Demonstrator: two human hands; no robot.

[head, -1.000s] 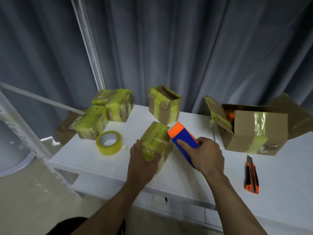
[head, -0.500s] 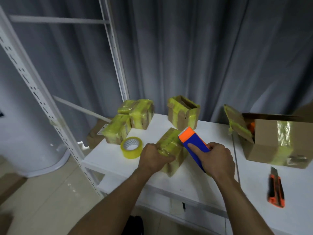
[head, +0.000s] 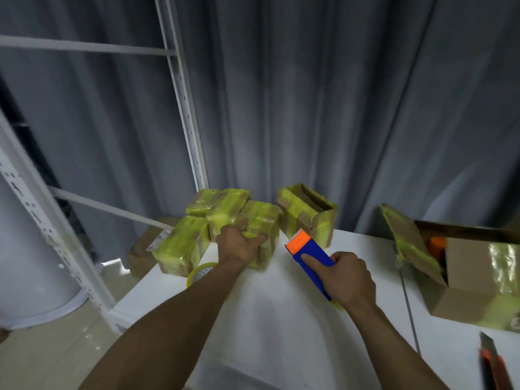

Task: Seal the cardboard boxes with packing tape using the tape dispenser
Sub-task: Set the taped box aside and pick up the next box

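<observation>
One head-worn camera looks forward and down across the white surface (head: 281, 319) toward a grey curtain (head: 323, 108). It stands close over the surface's near edge.

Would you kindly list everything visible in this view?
taped small boxes: four, yellow-green over brown, table's back left; one held
open-topped small box: one, brown with yellow tape, back centre
large open box: one, brown, yellow-taped, table's right
tape roll: one, yellow, partly hidden, before the taped boxes
tape dispenser: one, blue and orange, centre
utility knife: one, orange and dark, front right
brown parcel: one, beyond table's left edge
table: one, white
shelf frame: one, white, left
curtain: one, grey, behind
left grip: one, holds a taped box
right grip: one, holds the tape dispenser
</observation>
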